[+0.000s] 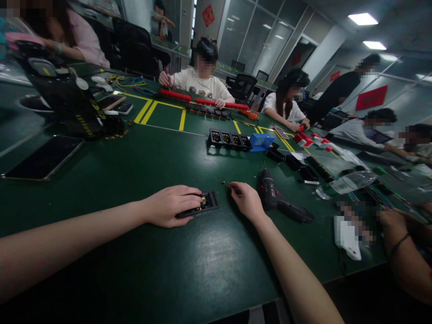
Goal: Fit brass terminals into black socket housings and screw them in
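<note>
My left hand (172,204) lies on the green table (209,265) with its fingers closed on a small black socket module (202,204) that shows brass contacts. My right hand (245,198) rests just right of the module, fingers pinched on a tiny piece that I cannot make out. A small brass screw (222,182) lies loose on the table between the two hands. A black electric screwdriver (278,198) lies right beside my right hand.
A row of black socket modules (228,139) and a blue box (261,141) sit further back. A tablet (42,157) lies at left, a plastic bottle (347,183) at right. Several other people work around the table; one person's hand (398,229) is at right.
</note>
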Available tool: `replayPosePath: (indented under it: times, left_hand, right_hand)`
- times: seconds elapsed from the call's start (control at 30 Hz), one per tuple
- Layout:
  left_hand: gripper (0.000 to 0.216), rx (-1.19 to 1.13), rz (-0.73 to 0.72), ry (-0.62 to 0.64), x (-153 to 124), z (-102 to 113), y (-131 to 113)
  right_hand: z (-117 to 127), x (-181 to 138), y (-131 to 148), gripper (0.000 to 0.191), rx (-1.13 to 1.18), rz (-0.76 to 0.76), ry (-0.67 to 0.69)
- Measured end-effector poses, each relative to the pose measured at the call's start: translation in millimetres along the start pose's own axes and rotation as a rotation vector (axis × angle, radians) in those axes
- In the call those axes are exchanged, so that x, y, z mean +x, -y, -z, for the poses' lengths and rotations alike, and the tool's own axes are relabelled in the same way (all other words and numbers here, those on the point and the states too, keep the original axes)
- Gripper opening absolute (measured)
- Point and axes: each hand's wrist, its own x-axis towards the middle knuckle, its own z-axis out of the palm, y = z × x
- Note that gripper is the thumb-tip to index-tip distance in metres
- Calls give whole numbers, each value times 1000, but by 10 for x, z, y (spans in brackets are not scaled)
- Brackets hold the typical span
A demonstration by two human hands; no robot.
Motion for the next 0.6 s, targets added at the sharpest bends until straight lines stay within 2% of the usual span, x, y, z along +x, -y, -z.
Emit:
replayPosePath:
  times: [0.13,0.6]
  left_hand:
    - [36,10,-10,2,6,1,-4]
    - [37,15,-14,3,-13,-11,2]
  right_hand:
    - [-25,-6,-50,23,60,-35,-3]
    - [-18,32,-40,12,84,62,-5]
